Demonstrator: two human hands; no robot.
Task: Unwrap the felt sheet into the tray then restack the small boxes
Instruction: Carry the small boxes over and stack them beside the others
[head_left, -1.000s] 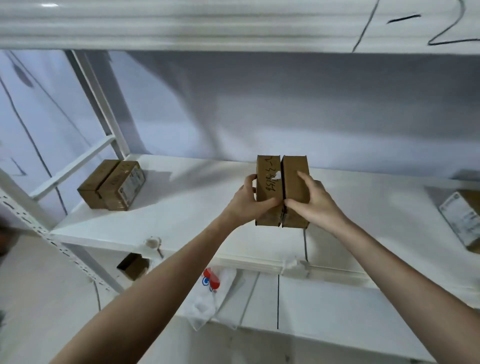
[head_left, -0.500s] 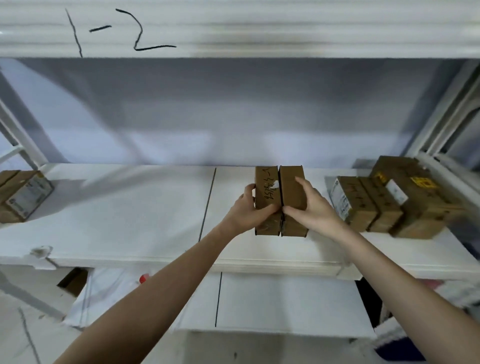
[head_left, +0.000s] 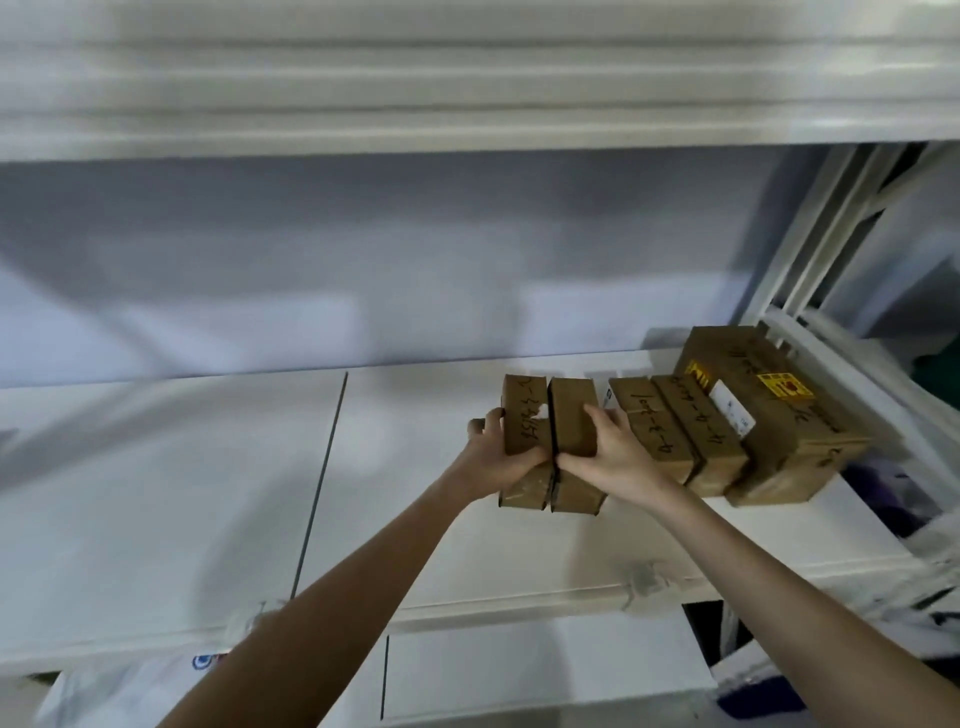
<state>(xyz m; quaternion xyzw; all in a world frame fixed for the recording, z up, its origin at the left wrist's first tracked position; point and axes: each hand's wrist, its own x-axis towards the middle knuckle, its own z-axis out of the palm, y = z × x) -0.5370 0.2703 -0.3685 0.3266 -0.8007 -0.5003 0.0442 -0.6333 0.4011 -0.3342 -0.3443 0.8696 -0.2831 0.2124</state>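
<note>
Held pair of small boxes (head_left: 550, 441): carried rightward along the white shelf (head_left: 208, 493), now just beside the row of shelved boxes (head_left: 675, 431), formerly well apart. Left hand (head_left: 496, 457) and right hand (head_left: 613, 457): travelled with the pair. Left-end boxes and "1-2" marking: out of view. Large labelled box (head_left: 769, 415): now fully visible.

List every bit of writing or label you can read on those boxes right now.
Held left box: black handwriting, too blurred to read.
First shelf box: handwritten digits and dashes, not reliably legible.
Second shelf box: the same.
Large box: yellow stickers and white label, too blurred.
</note>
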